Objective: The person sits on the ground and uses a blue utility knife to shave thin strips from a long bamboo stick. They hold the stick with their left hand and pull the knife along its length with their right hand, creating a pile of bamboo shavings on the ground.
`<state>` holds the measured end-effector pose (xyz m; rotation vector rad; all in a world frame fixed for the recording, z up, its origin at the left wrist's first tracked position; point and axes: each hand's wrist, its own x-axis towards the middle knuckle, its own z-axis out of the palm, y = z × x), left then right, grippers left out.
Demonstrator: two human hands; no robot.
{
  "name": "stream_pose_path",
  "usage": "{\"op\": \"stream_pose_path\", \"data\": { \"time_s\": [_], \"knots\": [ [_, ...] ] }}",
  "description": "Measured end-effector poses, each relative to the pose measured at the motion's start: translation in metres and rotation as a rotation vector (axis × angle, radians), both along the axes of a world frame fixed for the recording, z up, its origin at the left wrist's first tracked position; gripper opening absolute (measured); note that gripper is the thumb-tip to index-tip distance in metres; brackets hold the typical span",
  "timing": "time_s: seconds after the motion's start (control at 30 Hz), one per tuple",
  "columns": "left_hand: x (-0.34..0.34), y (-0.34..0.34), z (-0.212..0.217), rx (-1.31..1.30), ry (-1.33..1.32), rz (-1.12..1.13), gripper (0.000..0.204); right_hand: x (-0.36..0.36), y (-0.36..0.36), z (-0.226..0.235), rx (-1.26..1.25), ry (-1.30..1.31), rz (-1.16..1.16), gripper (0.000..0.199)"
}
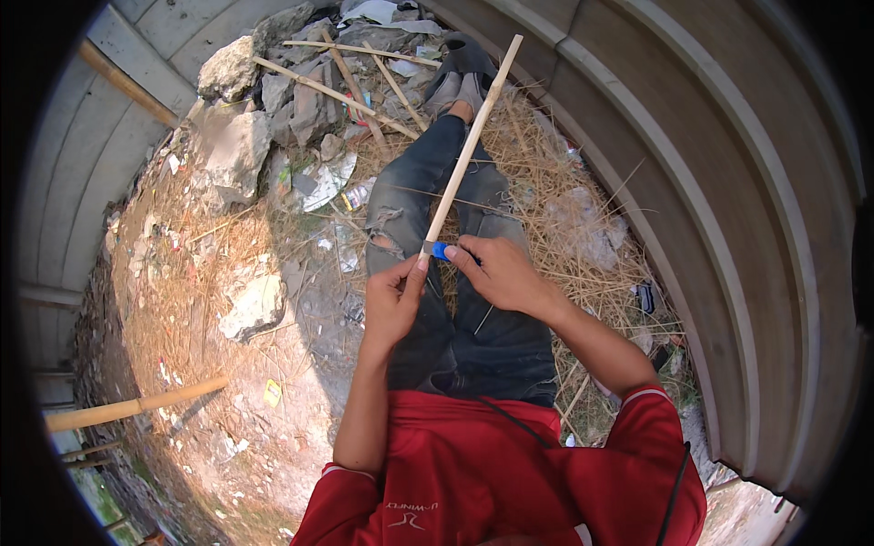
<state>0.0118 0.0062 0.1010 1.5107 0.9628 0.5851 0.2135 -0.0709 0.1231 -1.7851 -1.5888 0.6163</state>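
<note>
A long pale bamboo strip slants away from me over my legs, its far end raised near my shoes. My left hand pinches its near end between thumb and fingers. Closed around a small blue-handled knife is my right hand, with the thumb along the handle. The short grey blade lies across the strip, just beyond my left fingertips. Most of the handle is hidden in the right hand.
Several bamboo sticks lie crossed beyond my legs, beside broken rocks. Dry straw and litter cover the ground. A corrugated metal wall curves close along my right. A bamboo pole juts in at left.
</note>
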Motion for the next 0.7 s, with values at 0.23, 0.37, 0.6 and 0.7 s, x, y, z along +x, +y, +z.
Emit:
{"op": "stream_pose_path", "data": {
  "time_s": [0.23,0.37,0.6,0.7],
  "knots": [
    [-0.002,0.000,-0.002,0.167,0.059,-0.014,0.029,-0.010,-0.005,-0.003,-0.114,-0.041,0.112,0.044],
    [-0.003,-0.001,-0.001,0.215,0.035,-0.010,0.029,-0.009,-0.004,-0.012,-0.120,-0.052,0.136,0.043],
    [-0.008,0.011,-0.018,0.278,0.105,0.043,0.028,0.000,0.021,-0.026,-0.065,-0.255,0.091,0.047],
    [-0.017,0.006,-0.019,0.237,0.123,0.044,0.028,0.040,0.055,-0.016,-0.099,-0.189,-0.141,0.054]
  ]
}}
